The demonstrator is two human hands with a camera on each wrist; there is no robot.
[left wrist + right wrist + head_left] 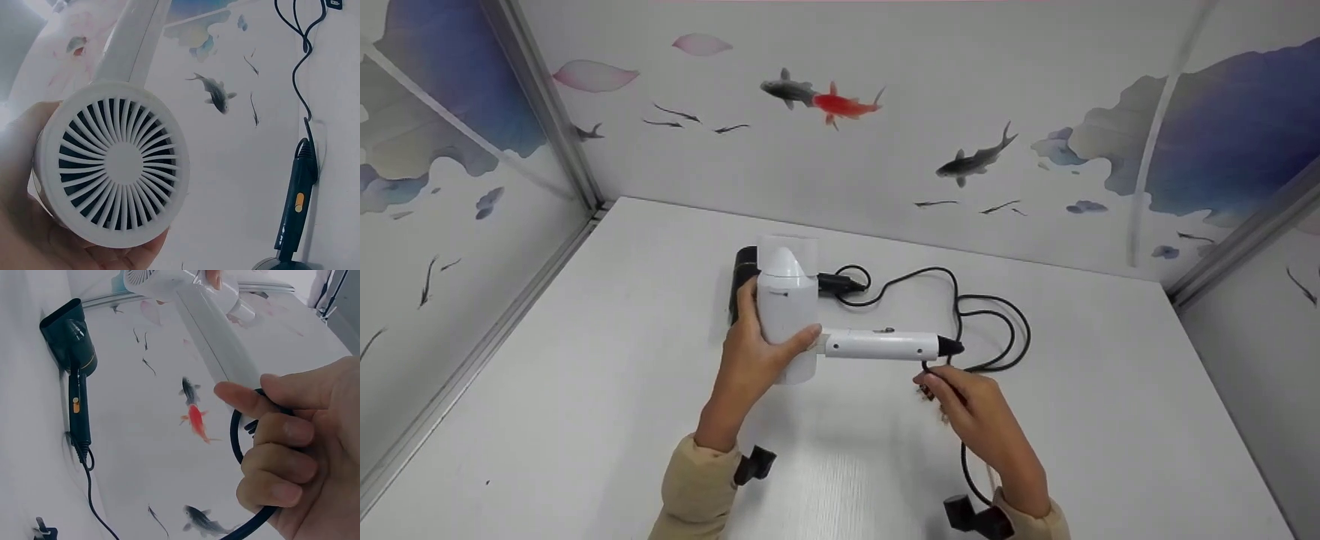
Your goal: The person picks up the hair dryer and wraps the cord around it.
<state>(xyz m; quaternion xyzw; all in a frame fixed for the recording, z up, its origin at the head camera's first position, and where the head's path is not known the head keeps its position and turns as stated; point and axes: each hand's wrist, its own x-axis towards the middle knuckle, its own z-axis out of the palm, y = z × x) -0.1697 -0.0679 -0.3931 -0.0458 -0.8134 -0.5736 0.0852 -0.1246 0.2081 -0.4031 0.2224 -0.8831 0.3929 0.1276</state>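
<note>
In the head view a white hair dryer [789,311] is held above the tabletop, its handle [881,346] pointing right. My left hand [746,352] grips its barrel, thumb on the near side by the handle joint. The round slotted grille [124,163] faces the left wrist camera. At the handle's black-tipped end, my right hand [979,409] pinches the black cord [239,439] between thumb and index finger, with the other fingers curled. Behind the white barrel lies a dark green hair dryer [79,377] with an orange switch [76,405], partly hidden in the head view.
The dark dryer's thin black cord [941,270] loops over the white table [585,420] to the right of it. A black plug [45,531] shows at the lower left in the right wrist view. White panels printed with fish [847,105] enclose the table's back and sides.
</note>
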